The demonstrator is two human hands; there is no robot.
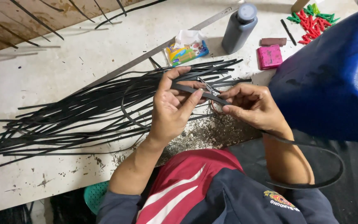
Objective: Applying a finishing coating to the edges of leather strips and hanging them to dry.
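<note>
My left hand (175, 105) grips a long black strip (187, 88) between thumb and fingers, just above the table's near edge. My right hand (251, 105) holds small scissors (209, 88) at that same strip, and the strip's free end loops down past my right forearm (332, 174). A big pile of similar black strips (83, 116) lies fanned out to the left on the white table (63, 66).
A dark grey bottle (239, 27), a metal ruler (154, 52), a small colourful packet (185, 49), a pink block (269, 57) and red and green clips (311, 20) sit at the back. A large blue container (336, 79) stands at right. Dark shavings (212, 135) cover the near edge.
</note>
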